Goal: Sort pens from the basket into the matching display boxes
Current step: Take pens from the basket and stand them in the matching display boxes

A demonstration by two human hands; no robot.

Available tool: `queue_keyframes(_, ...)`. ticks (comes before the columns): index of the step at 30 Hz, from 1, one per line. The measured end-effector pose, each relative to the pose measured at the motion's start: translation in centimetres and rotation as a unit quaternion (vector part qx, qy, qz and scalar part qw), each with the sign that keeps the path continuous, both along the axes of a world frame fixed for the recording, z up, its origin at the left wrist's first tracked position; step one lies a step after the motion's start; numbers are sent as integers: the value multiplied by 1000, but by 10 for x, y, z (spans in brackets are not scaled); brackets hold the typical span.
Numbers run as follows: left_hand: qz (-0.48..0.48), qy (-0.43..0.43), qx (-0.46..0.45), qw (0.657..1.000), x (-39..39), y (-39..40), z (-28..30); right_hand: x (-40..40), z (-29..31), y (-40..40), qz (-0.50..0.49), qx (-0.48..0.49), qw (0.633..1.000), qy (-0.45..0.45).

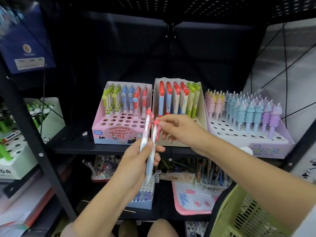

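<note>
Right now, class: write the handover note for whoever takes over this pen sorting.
Left hand grips two red-capped pens.
Right hand pinches the cap of one of them.
Pink eraser-pen box holds matching red-capped pens in its back rows; its front holes are open.
Green basket sits lower right, contents unclear.
Left: seat both pens, then check the basket.

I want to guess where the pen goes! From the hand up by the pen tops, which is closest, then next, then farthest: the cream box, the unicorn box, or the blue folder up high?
From the right hand:
1. Cream box, right behind that hand, middle of the shelf.
2. Unicorn box, further right on the shelf.
3. Blue folder, high in the top left corner.
</note>
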State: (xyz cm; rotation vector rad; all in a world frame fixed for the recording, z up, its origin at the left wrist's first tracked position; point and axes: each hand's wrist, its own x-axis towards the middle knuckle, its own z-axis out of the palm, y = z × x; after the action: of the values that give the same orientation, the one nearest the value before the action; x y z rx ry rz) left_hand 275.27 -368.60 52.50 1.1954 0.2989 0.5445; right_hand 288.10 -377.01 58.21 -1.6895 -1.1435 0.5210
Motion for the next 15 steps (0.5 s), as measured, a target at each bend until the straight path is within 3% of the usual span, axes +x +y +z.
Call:
queue_keyframes(3, 2, -18, -28, 999, -4, 3, 1, -5, 0, 8, 0, 28, 997, 69)
queue_keyframes(6, 20, -21, -46, 999, -11, 12, 0, -13, 10, 21, -25, 65, 997, 43)
queue_keyframes(11, 74, 0, -27, 997, -27, 34, -7, -13, 51, 52, -155, 186, 966, -93)
queue_keyframes(15, 78, 3, 0, 997, -34, 45, -9, -9, 65, 78, -211, 150, 937, -235)
